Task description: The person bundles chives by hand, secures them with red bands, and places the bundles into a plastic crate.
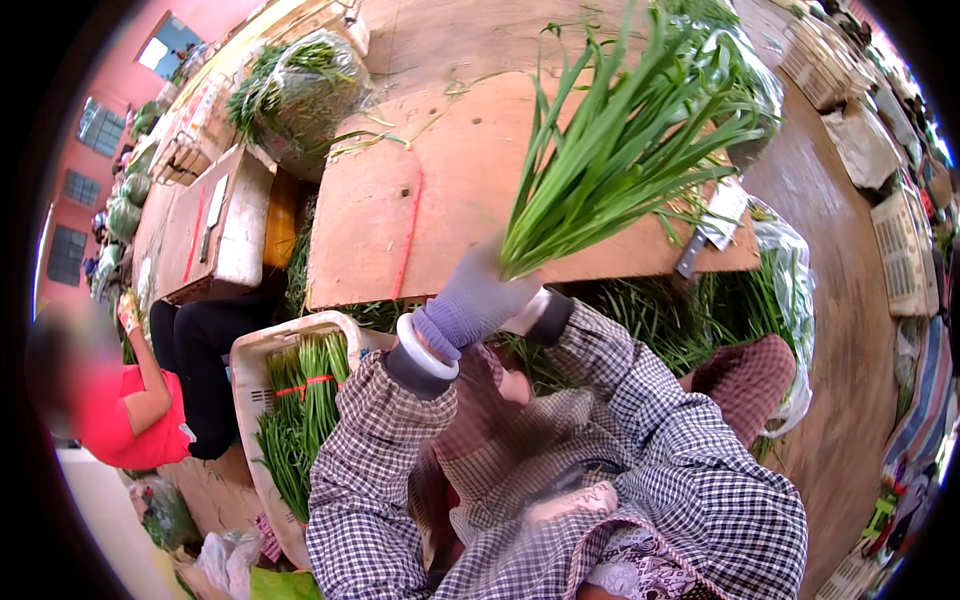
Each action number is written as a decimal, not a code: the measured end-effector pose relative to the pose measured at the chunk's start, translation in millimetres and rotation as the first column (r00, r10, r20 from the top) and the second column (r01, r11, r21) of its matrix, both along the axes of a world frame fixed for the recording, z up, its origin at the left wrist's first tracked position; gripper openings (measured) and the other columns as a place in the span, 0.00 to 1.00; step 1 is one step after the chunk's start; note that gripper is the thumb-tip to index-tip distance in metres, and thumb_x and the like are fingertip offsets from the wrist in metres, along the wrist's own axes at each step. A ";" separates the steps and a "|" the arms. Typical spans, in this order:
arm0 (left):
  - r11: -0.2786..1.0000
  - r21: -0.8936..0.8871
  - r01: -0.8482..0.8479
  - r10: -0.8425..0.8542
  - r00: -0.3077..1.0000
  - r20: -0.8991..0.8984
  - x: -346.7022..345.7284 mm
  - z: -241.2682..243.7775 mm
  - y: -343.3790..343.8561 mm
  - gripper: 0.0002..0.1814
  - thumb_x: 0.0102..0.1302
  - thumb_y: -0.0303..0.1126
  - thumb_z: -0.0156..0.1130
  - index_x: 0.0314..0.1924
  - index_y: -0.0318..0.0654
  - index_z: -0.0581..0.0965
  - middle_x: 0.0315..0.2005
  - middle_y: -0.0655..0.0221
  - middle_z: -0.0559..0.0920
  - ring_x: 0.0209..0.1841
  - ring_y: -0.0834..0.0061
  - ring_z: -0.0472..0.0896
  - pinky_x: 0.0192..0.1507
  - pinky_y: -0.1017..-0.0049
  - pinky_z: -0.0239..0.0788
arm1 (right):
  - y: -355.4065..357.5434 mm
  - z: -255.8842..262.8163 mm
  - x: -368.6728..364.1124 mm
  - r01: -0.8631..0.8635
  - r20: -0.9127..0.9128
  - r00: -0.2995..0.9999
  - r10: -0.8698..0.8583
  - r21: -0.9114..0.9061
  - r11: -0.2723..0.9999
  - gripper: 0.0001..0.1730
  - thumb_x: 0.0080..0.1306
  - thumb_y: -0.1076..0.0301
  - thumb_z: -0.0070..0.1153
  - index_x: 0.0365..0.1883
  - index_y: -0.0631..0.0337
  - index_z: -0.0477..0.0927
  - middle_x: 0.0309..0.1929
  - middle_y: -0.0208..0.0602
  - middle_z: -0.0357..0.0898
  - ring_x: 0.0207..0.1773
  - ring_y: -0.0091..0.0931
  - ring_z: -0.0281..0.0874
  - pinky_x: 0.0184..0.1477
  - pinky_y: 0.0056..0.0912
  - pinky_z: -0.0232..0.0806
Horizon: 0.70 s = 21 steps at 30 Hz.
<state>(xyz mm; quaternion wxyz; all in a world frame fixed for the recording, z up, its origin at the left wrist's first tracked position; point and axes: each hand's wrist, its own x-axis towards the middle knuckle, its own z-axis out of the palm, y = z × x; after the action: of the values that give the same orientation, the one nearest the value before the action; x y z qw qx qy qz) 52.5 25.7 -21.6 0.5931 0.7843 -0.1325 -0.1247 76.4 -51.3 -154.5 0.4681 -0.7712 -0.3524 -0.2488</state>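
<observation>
My left hand (472, 292), in a lavender knit glove, is closed around the lower end of a loose bunch of green garlic chives (600, 172). The leaves fan out up and to the right over a wooden board (360, 225). Close beside it, my right hand (527, 309) is mostly hidden behind the left, so its fingers do not show. A red tie strip (412, 225) lies across the board's left part. On the right end rests a broad-bladed knife with a dark handle (691, 253), partly covered by leaf scraps.
A white plastic crate (247, 375) at my left holds chives tied with red strips (307, 405). Plastic bags of greens (315, 97) stand beyond the board. Loose greens (637, 315) lie under it. A seated person (142, 405) works at the left beside another board with a knife (216, 202).
</observation>
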 end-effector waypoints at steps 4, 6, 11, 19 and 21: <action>0.990 0.136 -0.035 0.020 0.993 0.114 15.9 2.7 37.4 0.16 0.60 0.27 0.62 0.48 0.31 0.74 0.37 0.69 0.82 0.36 0.83 0.76 0.41 0.78 0.70 | 81.8 -9.8 19.4 0.063 -0.218 0.967 -0.132 -0.299 0.952 0.12 0.60 0.64 0.57 0.35 0.65 0.79 0.20 0.43 0.74 0.25 0.40 0.76 0.35 0.39 0.70; 0.993 0.117 -0.016 0.001 0.992 0.129 24.7 -0.3 55.9 0.15 0.59 0.27 0.63 0.46 0.32 0.75 0.33 0.70 0.82 0.35 0.82 0.77 0.39 0.76 0.70 | 114.2 -6.7 33.1 -0.109 -0.569 0.822 0.006 -0.147 0.983 0.12 0.61 0.66 0.57 0.38 0.65 0.76 0.21 0.44 0.74 0.28 0.39 0.77 0.36 0.39 0.70; 0.991 0.130 -0.034 0.002 0.972 0.236 40.1 -17.1 84.0 0.20 0.57 0.27 0.63 0.51 0.34 0.73 0.33 0.62 0.81 0.34 0.70 0.80 0.39 0.73 0.71 | 134.6 5.9 94.7 -0.538 -0.588 0.807 0.052 -0.698 0.472 0.13 0.62 0.68 0.59 0.44 0.62 0.76 0.31 0.41 0.79 0.37 0.33 0.80 0.44 0.37 0.71; 0.988 0.147 -0.048 0.030 0.992 0.123 52.1 -31.1 86.3 0.20 0.61 0.26 0.61 0.53 0.34 0.73 0.39 0.64 0.81 0.44 0.77 0.77 0.49 0.74 0.69 | 65.2 1.3 89.0 -0.349 -0.684 0.684 0.251 -0.005 0.937 0.08 0.63 0.69 0.56 0.38 0.65 0.79 0.27 0.38 0.80 0.27 0.26 0.78 0.32 0.28 0.72; 0.999 0.031 -0.031 0.029 0.997 0.067 50.7 -26.0 81.6 0.20 0.61 0.26 0.61 0.54 0.35 0.72 0.40 0.62 0.82 0.46 0.77 0.78 0.51 0.74 0.69 | 45.5 3.5 78.3 -0.245 -0.694 0.624 0.360 0.263 0.933 0.08 0.64 0.70 0.55 0.36 0.65 0.80 0.25 0.37 0.80 0.24 0.24 0.77 0.29 0.26 0.72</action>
<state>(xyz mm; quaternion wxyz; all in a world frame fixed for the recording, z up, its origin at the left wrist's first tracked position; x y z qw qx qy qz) 103.2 107.4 -47.6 0.5778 0.7992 -0.1381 -0.0917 154.8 -5.8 -151.0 0.6585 -0.6993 -0.2414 0.1382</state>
